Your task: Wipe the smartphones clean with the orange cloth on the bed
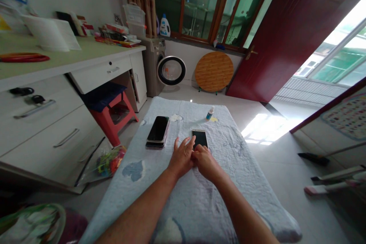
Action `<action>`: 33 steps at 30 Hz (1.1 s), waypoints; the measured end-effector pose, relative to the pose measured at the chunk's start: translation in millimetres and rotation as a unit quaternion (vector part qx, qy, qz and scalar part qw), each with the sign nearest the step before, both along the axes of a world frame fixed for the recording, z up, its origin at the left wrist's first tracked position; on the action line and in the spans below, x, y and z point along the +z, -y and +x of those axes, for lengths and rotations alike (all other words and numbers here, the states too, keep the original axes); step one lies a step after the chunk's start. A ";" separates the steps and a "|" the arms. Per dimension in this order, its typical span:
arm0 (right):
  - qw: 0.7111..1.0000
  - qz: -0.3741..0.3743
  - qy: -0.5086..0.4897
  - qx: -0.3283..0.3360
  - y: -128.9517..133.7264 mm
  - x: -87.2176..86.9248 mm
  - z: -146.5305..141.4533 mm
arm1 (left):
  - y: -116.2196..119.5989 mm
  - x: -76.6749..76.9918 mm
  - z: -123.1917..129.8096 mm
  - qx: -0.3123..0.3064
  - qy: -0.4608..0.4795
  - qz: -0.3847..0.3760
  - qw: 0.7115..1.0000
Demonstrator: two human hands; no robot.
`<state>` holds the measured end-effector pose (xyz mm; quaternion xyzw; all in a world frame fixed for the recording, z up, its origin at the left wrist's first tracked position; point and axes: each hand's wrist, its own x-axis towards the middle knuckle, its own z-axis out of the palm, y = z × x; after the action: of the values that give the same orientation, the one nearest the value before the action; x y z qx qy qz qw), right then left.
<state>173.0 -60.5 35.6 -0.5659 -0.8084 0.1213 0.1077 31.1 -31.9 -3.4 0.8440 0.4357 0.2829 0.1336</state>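
A smartphone (201, 138) with a dark screen and a light frame lies flat on the cloth-covered table. At its left edge rests my left hand (183, 157), its fingers spread and the fingertips by the screen's side. My right hand (205, 163) is closed over the phone's lower end, fingers curled together, close against the left thumb. What these fingers hold, if anything, is hidden. To the left lies a stack of phones (158, 129), the top one with its black screen up. Beyond the smartphone stands a small spray bottle (210, 114) with a blue label, upright.
A pale blue patterned cloth (160, 175) covers the table. On the left are a desk (94, 51) with drawers and a red stool (114, 116). Behind stand a washing machine with an open round door (171, 70) and a round wooden tabletop (214, 71). A bin (61, 219) sits lower left.
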 end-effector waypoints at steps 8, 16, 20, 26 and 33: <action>0.994 0.082 -0.050 -0.060 -5.1 -16.5 25.8 | -5.5 -6.7 0.6 -0.013 0.000 0.007 1.000; 0.991 0.048 0.041 -0.117 -68.9 -18.6 31.5 | -5.5 1.4 0.0 -0.027 -0.022 -0.014 0.999; 0.989 0.035 0.075 -0.122 -91.7 -13.7 25.7 | -4.3 7.2 -0.5 -0.026 -0.030 -0.016 0.999; 0.996 0.038 0.068 -0.045 -79.4 -14.0 12.2 | -3.3 14.2 -1.2 -0.022 -0.025 -0.018 0.999; 0.992 0.030 0.068 -0.104 -85.5 -14.6 24.9 | -4.5 8.0 -3.0 -0.017 -0.026 -0.019 0.999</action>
<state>197.9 25.0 20.9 -0.6499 -0.7542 0.0465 0.0819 28.1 -27.4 4.6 0.8558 0.4300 0.2499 0.1426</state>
